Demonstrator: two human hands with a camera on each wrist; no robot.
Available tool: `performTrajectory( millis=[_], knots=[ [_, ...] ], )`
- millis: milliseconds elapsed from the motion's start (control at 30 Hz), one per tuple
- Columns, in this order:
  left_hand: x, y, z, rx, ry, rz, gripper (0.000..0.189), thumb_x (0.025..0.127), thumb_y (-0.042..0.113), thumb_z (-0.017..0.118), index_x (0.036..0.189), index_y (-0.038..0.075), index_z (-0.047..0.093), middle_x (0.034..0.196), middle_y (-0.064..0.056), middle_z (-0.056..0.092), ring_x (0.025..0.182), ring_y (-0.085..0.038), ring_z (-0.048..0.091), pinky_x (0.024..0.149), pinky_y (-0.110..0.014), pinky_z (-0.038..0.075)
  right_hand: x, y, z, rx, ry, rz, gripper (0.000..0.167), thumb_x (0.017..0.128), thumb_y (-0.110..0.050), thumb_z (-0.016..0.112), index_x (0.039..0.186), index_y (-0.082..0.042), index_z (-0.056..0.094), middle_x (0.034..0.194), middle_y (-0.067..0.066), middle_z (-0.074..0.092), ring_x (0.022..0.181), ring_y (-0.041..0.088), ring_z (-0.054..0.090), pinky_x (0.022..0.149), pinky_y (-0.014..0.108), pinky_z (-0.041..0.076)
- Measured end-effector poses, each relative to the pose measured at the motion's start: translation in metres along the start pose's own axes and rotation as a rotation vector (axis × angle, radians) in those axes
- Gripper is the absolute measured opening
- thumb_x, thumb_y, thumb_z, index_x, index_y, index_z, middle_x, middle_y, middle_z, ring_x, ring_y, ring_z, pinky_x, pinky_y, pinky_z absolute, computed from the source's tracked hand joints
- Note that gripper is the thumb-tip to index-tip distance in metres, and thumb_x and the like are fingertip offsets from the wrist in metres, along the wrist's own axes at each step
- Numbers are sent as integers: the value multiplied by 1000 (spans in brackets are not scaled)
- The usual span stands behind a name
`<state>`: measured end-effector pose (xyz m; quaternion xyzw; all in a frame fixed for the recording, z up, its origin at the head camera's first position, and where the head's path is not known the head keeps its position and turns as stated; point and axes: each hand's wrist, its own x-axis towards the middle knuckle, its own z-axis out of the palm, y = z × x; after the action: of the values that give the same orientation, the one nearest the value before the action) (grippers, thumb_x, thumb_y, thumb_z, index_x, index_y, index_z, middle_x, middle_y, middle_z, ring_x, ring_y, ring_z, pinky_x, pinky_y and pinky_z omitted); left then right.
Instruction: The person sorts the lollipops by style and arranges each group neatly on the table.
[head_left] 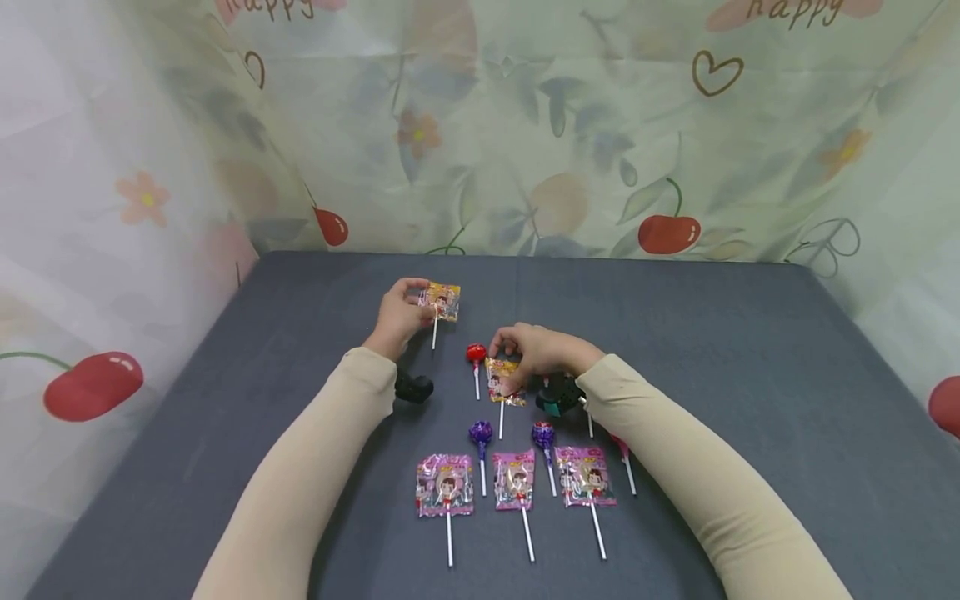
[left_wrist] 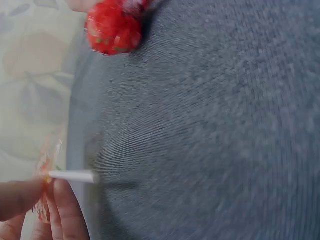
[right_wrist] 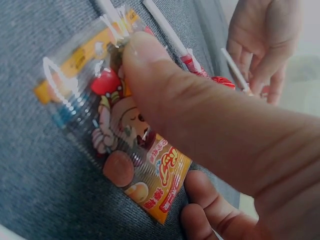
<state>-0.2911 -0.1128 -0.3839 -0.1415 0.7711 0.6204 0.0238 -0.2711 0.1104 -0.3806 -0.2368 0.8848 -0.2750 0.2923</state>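
My left hand [head_left: 397, 318], toward the back of the table, pinches a lollipop [head_left: 446, 298] in a flat orange-and-clear packet, its white stick pointing down toward me. Farther right, the right hand [head_left: 546, 348] is at a second orange-packet lollipop [head_left: 495, 377]. In the right wrist view its thumb [right_wrist: 165, 92] lies across the packet's printed front, while curled fingers [right_wrist: 202, 192] meet the packet's edge. Between the hands, a round red lollipop [head_left: 476, 353] lies on the table.
Nearer me lie two round purple lollipops [head_left: 481, 432] and a row of three pink-packet lollipops [head_left: 445, 486]. The right forearm partly covers a pink lollipop [head_left: 624, 448] and another white stick [head_left: 590, 427]. A patterned curtain [head_left: 517, 150] hangs behind the grey table [head_left: 712, 333].
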Motion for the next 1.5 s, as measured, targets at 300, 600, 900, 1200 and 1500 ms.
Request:
performTrajectory(
  millis=[300, 600, 900, 1200, 1500],
  knots=[
    [3, -8, 10, 84, 4, -24, 63, 82, -16, 62, 137, 12, 49, 102, -12, 55, 77, -15, 54, 71, -25, 53, 0, 1, 0, 0, 7, 6, 52, 75, -22, 85, 118, -15, 57, 117, 13, 47, 103, 26, 44, 79, 35, 41],
    [3, -1, 4, 381, -59, 0, 71, 81, -2, 71, 145, 11, 42, 122, -17, 59, 100, -25, 55, 90, -37, 46, 1, 1, 0, -3, 8, 10, 51, 75, -23, 85, 118, -15, 57, 117, 12, 47, 102, 26, 43, 79, 34, 42],
    [3, 1, 2, 562, -37, 32, 64, 83, 8, 74, 140, 9, 47, 118, -16, 63, 102, -26, 57, 91, -40, 46, 1, 0, 1, -1, 10, 9, 51, 75, -24, 84, 118, -16, 58, 116, 11, 47, 101, 25, 42, 79, 34, 40],
    [2, 1, 8, 661, -12, 58, 53, 85, 14, 73, 133, 4, 54, 131, -19, 57, 116, -31, 52, 100, -42, 42, 0, 1, 0, -24, 15, 19, 51, 75, -25, 84, 117, -16, 57, 117, 11, 48, 103, 25, 43, 80, 34, 40],
    [4, -3, 6, 595, -13, 5, 49, 85, 14, 73, 131, 6, 57, 131, -17, 57, 112, -28, 52, 100, -42, 42, 1, 1, 1, -5, 13, 20, 50, 76, -24, 84, 117, -16, 57, 118, 12, 47, 104, 26, 42, 79, 34, 41]
  ],
)
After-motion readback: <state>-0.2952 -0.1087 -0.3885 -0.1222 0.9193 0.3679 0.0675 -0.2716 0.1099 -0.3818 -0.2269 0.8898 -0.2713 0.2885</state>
